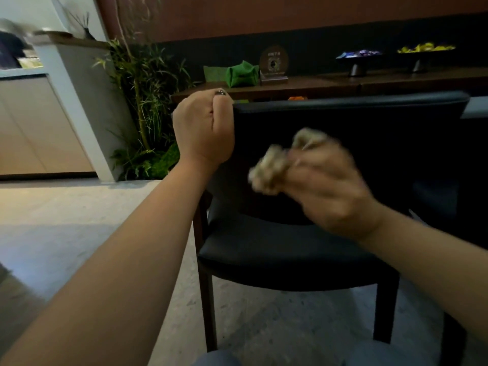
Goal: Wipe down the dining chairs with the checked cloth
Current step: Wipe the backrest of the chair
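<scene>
**Cloth on the backrest, other hand on the corner**

My left hand (204, 128) is curled tight over the top left corner of the black padded dining chair (277, 249), fingers hooked over the edge of the backrest. My right hand (330, 188) is blurred with motion, but I can see it bunching the beige checked cloth (274, 165) in its fingers, the wad sticking out to the left and above my knuckles, right in front of the inner face of the backrest. Whether the cloth actually touches the leather, I can't tell through the blur. The seat sits below both hands on dark wooden legs, on a pale speckled floor (79, 220). Behind the chair runs a dark wooden sideboard (343, 84) carrying a green fabric pouch (241, 74), a round plaque (273, 62) and two footed dishes (359, 58). A leafy bamboo plant (142, 107) stands to the left.
</scene>
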Tool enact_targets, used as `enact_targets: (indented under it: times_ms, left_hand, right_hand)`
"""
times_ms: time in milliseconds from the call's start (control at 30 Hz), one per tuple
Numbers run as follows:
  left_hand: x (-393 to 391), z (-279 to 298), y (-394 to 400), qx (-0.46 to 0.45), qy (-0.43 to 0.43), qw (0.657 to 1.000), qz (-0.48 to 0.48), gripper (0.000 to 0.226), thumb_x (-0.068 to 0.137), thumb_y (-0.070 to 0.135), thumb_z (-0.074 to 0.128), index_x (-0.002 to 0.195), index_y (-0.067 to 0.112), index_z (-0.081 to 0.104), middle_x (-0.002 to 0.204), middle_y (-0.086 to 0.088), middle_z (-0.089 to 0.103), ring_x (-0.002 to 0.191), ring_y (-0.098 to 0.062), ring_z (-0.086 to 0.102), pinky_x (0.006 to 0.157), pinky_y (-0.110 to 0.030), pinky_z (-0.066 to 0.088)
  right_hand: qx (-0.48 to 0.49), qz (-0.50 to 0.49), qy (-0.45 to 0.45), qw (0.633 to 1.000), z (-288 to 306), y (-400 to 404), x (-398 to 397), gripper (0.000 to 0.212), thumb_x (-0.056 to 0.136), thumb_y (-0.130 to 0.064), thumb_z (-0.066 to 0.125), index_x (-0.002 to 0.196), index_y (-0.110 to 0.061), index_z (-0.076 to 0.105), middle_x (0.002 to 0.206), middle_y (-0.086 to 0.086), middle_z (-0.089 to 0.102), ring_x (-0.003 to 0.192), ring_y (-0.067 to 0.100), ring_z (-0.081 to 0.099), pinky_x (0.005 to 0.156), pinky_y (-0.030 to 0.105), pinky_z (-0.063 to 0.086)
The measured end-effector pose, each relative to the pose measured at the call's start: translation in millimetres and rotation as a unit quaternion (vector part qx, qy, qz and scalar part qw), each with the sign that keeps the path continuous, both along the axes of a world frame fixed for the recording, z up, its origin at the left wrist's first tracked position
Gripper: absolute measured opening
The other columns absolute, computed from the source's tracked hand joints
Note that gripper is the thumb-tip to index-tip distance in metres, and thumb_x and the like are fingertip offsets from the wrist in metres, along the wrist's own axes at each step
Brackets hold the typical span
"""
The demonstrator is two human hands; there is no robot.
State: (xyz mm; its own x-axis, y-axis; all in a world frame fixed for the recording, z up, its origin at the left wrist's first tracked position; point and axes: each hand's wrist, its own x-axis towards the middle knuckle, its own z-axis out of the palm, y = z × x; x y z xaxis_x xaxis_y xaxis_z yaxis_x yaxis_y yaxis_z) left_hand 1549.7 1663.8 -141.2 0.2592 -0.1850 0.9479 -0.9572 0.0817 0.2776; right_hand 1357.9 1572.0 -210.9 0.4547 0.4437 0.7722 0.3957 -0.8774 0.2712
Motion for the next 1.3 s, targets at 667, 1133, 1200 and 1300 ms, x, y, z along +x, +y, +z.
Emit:
enact_targets:
  times_ms: [667, 1133, 1200, 1300]
  left_hand:
    - [-2.5, 0.4, 2.5, 0.012, 0.0, 1.0, -0.014, 0.048, 0.086, 0.023, 0.03, 0.053, -0.005, 0.051, 0.048, -0.017, 0.043, 0.046, -0.029, 0.038, 0.048, -0.047, 0.031]
    - [-6.3, -0.9, 7.4, 0.017, -0.011, 1.0, -0.013, 0.047, 0.089, 0.022, 0.027, 0.061, -0.001, 0.059, 0.057, -0.01, 0.049, 0.055, -0.019, 0.045, 0.055, -0.033, 0.033]
    - [-7.9, -0.6, 7.6, 0.015, -0.014, 1.0, -0.006, 0.049, 0.088, 0.023, 0.027, 0.064, -0.002, 0.062, 0.059, -0.012, 0.052, 0.057, -0.021, 0.047, 0.056, -0.034, 0.035]
    - [-11.6, 2.7, 11.9, 0.045, -0.023, 0.999, 0.013, 0.049, 0.089, 0.025, 0.026, 0.067, 0.003, 0.064, 0.061, -0.01, 0.053, 0.058, -0.021, 0.047, 0.055, -0.032, 0.035]
  right_hand:
    - [-0.347, -0.123, 0.139, 0.919, -6.7, -28.9, -39.9, 0.033, 0.095, -0.003, 0.046, 0.076, -0.005, 0.073, 0.088, 0.01, 0.07, 0.093, 0.03, 0.065, 0.099, 0.041, 0.044]
    - [-0.321, -0.114, 0.111, 0.934, -19.9, -42.4, -44.7, 0.019, 0.093, -0.006, 0.056, 0.093, -0.006, 0.074, 0.107, 0.011, 0.07, 0.118, 0.029, 0.057, 0.109, 0.041, 0.034]
    - [-0.244, -0.14, -0.031, 0.959, 17.3, -39.4, -47.7, 0.018, 0.094, -0.003, 0.057, 0.105, -0.004, 0.071, 0.116, 0.014, 0.067, 0.122, 0.031, 0.053, 0.108, 0.043, 0.037]
    - [-0.12, -0.196, -0.2, 0.953, 36.1, -28.6, -44.7, 0.029, 0.089, -0.002, 0.066, 0.118, -0.005, 0.066, 0.126, 0.01, 0.058, 0.125, 0.033, 0.049, 0.107, 0.047, 0.037]
